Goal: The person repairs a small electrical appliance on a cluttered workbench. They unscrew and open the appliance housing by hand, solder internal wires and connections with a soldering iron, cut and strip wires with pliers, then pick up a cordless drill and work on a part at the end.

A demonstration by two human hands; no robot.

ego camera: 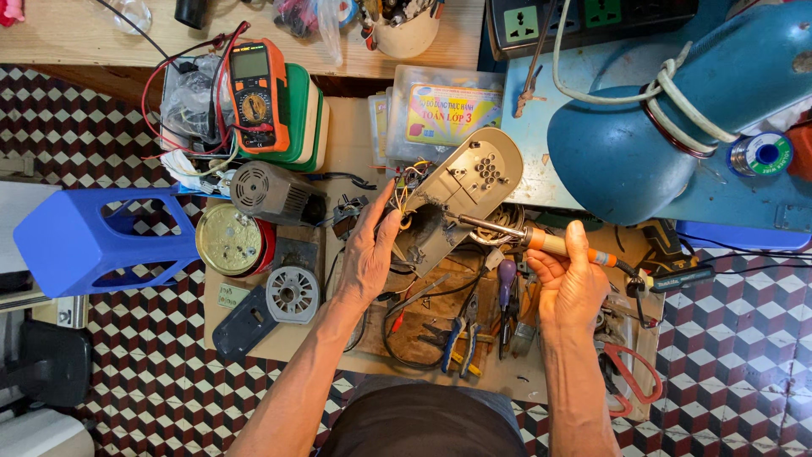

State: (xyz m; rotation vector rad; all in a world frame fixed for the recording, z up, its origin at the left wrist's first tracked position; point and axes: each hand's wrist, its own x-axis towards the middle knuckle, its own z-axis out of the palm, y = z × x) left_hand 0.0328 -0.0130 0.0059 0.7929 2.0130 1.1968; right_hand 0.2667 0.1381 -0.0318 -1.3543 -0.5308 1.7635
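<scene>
Lamp: a big blue desk lamp (626, 161) fills the upper right; a pale cord is looped round its neck; its shade hangs over the blue bench top
Stool: a blue plastic stool (85, 241) lies on its side at the left, on the checkered floor
Board: a worn wooden board (423, 334) sits in front of the person; tools and parts are strewn across it
Casing: a beige plastic casing (461, 195), long and rounded at the far end, lies tilted across the middle of the board; its open inside faces up; coloured wires bunch at its near left edge
Meter: an orange multimeter (256, 93) rests on a green box at the upper left; red leads trail from it
Left hand: the left hand (368, 254) rests on the near end of the casing; fingers are closed over its edge beside the wires, holding it down
Right hand: the right hand (568, 283) is wrapped round the orange handle of a soldering iron (529, 237); thumb lies along the top; the metal tip points left and reaches the casing's lower edge
Motor: a grey motor (266, 193) sits just left of the casing, near a round brass tin (228, 241)
Scissors: red-handled scissors (630, 377) lie at the board's right corner
Pliers: blue-and-yellow pliers (461, 343) lie between the two forearms
Solder: a small spool (761, 154) sits at the far right
</scene>
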